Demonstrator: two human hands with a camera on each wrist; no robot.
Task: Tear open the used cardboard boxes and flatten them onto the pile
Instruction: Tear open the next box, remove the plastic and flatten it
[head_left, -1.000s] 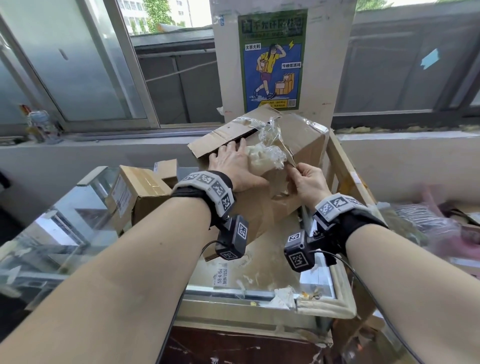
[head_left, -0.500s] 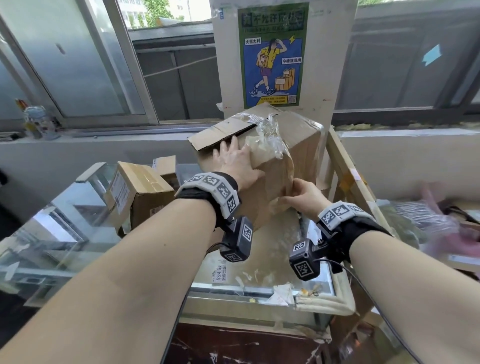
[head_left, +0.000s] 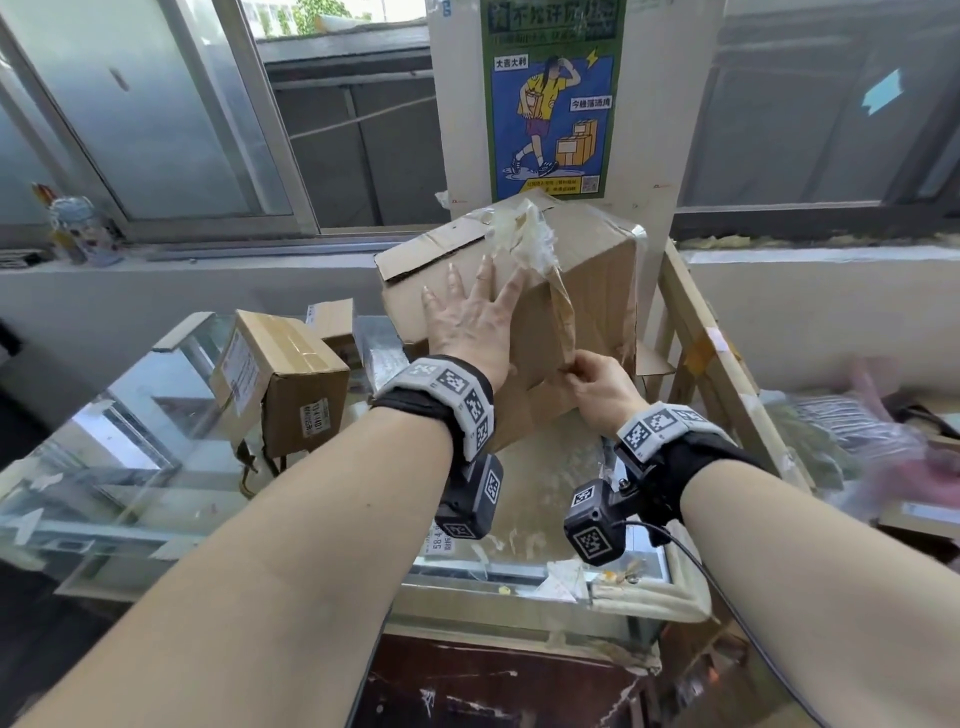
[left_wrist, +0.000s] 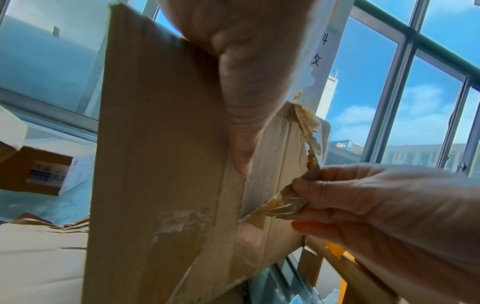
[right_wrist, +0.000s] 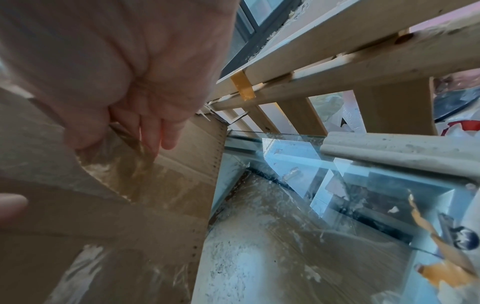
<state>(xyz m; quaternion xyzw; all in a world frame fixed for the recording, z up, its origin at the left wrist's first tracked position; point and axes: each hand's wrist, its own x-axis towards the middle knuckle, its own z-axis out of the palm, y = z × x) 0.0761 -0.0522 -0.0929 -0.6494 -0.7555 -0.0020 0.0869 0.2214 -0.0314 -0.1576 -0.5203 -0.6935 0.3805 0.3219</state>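
The large cardboard box (head_left: 587, 291) stands tilted on the desk (head_left: 130, 467), before the poster (head_left: 551, 98) on the pillar behind it. The left hand (head_left: 467, 322) lies flat against the box's near-left face; the right hand (head_left: 597, 384) is lower and to the right, pinching a strip of tape (left_wrist: 309, 148) that runs up the box's seam. A smaller box (head_left: 280, 379) sits on the desk to the left, well apart. A wooden frame (head_left: 711, 358) leans just right of the large box.
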